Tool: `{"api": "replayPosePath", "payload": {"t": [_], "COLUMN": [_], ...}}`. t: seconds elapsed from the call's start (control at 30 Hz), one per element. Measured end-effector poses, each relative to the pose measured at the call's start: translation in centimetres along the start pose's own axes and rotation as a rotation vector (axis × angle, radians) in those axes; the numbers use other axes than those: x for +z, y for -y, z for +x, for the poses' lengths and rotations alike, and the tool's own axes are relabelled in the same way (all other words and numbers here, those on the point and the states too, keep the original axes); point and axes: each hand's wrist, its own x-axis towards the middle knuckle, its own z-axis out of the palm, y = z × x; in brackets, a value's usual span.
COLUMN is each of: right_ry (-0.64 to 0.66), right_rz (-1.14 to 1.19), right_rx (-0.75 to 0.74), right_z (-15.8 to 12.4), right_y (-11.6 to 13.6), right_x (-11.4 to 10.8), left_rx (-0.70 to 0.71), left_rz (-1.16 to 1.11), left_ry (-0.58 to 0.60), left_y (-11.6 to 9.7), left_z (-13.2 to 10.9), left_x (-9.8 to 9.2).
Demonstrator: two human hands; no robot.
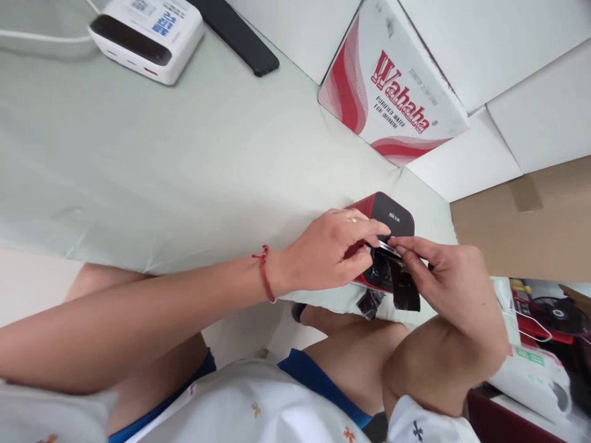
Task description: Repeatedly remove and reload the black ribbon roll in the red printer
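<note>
A small red device with a black face sits at the near edge of the pale green table. My left hand, with a ring and a red wrist cord, lies over the device and pinches a thin silvery strip at its front. My right hand pinches the other end of that strip, with dark film hanging below its fingers. Both hands are closed on the strip, right over the device.
A white device with a dark front and a black flat object lie at the table's far side. A red and white "Wahaha" carton stands among white boxes, with a brown carton to the right. Bags and a red item sit at lower right.
</note>
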Motion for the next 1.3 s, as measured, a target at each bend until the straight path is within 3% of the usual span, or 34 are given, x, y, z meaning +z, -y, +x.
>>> {"api": "replayPosePath", "payload": {"t": [0.17,0.3,0.4,0.63,0.77,0.83,0.97,1.03,1.17,1.3], "right_ry": [-0.025,0.077,0.141,0.116,0.093,0.146,0.443,0.514,0.406,0.173], "right_rz": [0.119,0.175,0.151,0.237,0.300,0.256,0.033,-0.040,-0.059,0.114], "right_rx": [0.016,-0.203,-0.306,-0.184,0.081,0.175,0.110,0.092,0.068,0.032], "right_z": [-1.8,-3.3,-3.9,-3.8,-1.0,1.5,6.4,7.6,6.3,2.2], "right_y": [0.0,0.2,0.3,0.3,-0.4,-0.8,-1.0,-0.8,-0.7,-2.8], "right_x": [-0.2,-1.2,-1.7,-1.3,0.1,1.0,2.4,2.8,1.9,-1.6], "left_rx": [-0.169,-0.380,-0.463,-0.515,-0.514,-0.521,-0.565,-0.567,-0.554,-0.483], "left_rz": [-0.264,-0.389,-0.518,-0.783,-0.768,-0.737,-0.674,-0.656,-0.605,-0.481], "left_ry": [-0.037,-0.050,-0.045,0.025,0.035,0.035,0.044,0.041,0.017,-0.001], "left_y": [0.1,0.2,0.4,1.6,2.4,2.7,2.9,2.8,2.4,2.5], "left_z": [-0.3,0.1,0.7,1.1,0.8,0.6,0.1,0.1,-0.2,-1.1], "left_x": [0.1,0.3,0.8,0.7,0.3,0.1,-0.4,-0.6,-0.6,0.1]}}
